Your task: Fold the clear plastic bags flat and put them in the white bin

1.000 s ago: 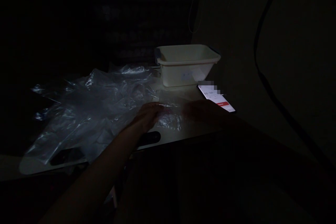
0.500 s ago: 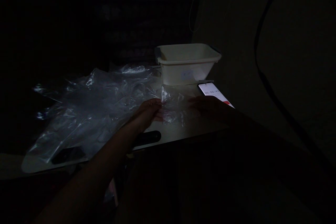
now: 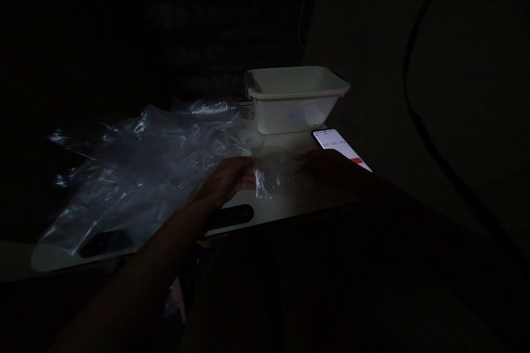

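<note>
A small piece of clear plastic (image 3: 271,174) lies between my two hands, low over the pale tabletop (image 3: 285,207). My left hand (image 3: 232,176) is closed on its left edge, fingers pointing right. On the other side my right hand (image 3: 318,164) reaches in to the plastic's right edge; it is very dark, and its fingers are hard to make out. Left of my left hand spreads a large heap of crumpled clear plastic (image 3: 153,154).
Behind my hands stands a cream plastic tub (image 3: 296,113) with grey handles. A lit phone (image 3: 339,146) showing a timer lies beyond my right hand. Dark oval slots (image 3: 229,216) are near the front edge. A dark cable hangs at right.
The small plastic piece has flattened and shifted, its bright crumpled edge now lower, nearer the table's front. My left hand has turned slightly. The view has moved a little.
</note>
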`<act>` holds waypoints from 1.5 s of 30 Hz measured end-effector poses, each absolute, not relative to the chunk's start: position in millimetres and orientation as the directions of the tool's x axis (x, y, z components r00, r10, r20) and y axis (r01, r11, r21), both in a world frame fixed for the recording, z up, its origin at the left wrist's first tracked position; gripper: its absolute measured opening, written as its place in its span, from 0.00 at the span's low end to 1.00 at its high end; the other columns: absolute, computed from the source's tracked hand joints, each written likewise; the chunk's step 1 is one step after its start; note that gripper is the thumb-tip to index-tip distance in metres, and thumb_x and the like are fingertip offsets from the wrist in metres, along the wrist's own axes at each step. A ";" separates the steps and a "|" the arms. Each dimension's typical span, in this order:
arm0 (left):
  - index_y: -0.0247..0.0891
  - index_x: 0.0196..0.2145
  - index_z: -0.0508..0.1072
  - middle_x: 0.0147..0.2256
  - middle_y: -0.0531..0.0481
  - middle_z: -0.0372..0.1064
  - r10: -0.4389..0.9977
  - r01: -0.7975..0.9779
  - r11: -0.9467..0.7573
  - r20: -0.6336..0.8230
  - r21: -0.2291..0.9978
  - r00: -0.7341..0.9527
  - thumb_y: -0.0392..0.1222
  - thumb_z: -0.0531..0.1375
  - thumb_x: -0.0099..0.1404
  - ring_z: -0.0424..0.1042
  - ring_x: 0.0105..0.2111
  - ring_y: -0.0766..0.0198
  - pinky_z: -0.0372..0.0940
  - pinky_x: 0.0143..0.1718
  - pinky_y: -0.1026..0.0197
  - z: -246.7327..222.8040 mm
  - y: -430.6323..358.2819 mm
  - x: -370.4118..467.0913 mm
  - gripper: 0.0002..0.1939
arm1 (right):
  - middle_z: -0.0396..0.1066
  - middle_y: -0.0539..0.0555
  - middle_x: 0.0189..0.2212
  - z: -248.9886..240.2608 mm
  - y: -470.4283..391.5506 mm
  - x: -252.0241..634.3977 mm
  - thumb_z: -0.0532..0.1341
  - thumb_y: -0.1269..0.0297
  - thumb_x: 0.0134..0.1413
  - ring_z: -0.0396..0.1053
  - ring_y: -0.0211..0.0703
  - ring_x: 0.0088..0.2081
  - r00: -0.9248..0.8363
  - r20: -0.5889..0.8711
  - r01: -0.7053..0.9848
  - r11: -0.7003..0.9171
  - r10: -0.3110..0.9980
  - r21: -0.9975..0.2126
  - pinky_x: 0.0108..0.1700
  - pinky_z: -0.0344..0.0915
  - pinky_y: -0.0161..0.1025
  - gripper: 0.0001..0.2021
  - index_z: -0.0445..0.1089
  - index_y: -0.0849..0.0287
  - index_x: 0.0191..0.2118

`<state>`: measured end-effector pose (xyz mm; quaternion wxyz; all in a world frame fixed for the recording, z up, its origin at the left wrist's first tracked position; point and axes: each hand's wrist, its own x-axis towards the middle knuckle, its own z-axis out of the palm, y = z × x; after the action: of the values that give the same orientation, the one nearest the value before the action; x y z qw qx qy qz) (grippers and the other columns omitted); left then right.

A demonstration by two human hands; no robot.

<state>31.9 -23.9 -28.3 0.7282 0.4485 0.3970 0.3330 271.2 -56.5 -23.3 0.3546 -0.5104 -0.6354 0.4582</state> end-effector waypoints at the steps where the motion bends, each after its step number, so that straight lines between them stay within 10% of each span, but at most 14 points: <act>1: 0.29 0.30 0.69 0.20 0.47 0.68 0.831 -0.128 0.393 -0.293 0.910 0.473 0.42 0.55 0.54 0.68 0.19 0.66 0.65 0.22 0.63 -28.8 -23.1 31.2 0.11 | 0.69 0.50 0.41 -22.9 -57.7 269.0 0.62 0.69 0.37 0.63 0.40 0.46 -0.228 -0.028 0.322 0.049 0.973 -0.945 0.46 0.62 0.39 0.09 0.71 0.54 0.31; 14: 0.34 0.23 0.69 0.19 0.55 0.66 0.883 -0.093 0.283 -0.221 0.955 0.414 0.32 0.58 0.46 0.65 0.18 0.73 0.62 0.20 0.71 -29.2 -27.1 33.2 0.03 | 0.72 0.53 0.31 -30.7 -64.6 263.5 0.54 0.71 0.47 0.69 0.34 0.30 -0.191 -0.225 -0.098 -0.247 0.955 -0.964 0.30 0.66 0.32 0.09 0.68 0.60 0.37; 32: 0.34 0.22 0.72 0.27 0.49 0.71 0.979 0.081 0.027 -0.043 0.996 0.199 0.31 0.54 0.48 0.69 0.30 0.65 0.62 0.31 0.66 -31.9 -25.4 32.6 0.07 | 0.70 0.50 0.21 -21.3 -63.4 263.8 0.58 0.74 0.38 0.66 0.33 0.23 -0.068 -0.171 0.225 -0.151 0.983 -0.962 0.28 0.65 0.33 0.05 0.70 0.60 0.22; 37: 0.36 0.44 0.67 0.48 0.46 0.63 0.879 0.509 -0.411 0.182 0.756 0.440 0.38 0.51 0.57 0.60 0.49 0.59 0.52 0.50 0.58 -29.8 -39.1 35.8 0.16 | 0.69 0.49 0.20 -21.9 -58.7 266.1 0.56 0.76 0.38 0.65 0.31 0.22 -0.067 -0.123 0.406 -0.086 0.990 -0.910 0.24 0.62 0.29 0.07 0.71 0.59 0.22; 45: 0.36 0.52 0.56 0.55 0.43 0.49 0.732 0.655 -0.644 0.071 0.395 0.677 0.39 0.45 0.60 0.46 0.56 0.61 0.36 0.55 0.50 -38.6 -49.0 33.0 0.21 | 0.70 0.50 0.22 -10.6 -60.9 271.0 0.56 0.75 0.38 0.65 0.34 0.22 -0.010 -0.084 0.562 -0.065 0.996 -0.824 0.24 0.62 0.32 0.08 0.70 0.59 0.27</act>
<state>33.0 -49.0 -38.6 0.1710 0.8997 0.3856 0.1129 271.0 -60.9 -10.6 0.3027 -0.6353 -0.6133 0.3586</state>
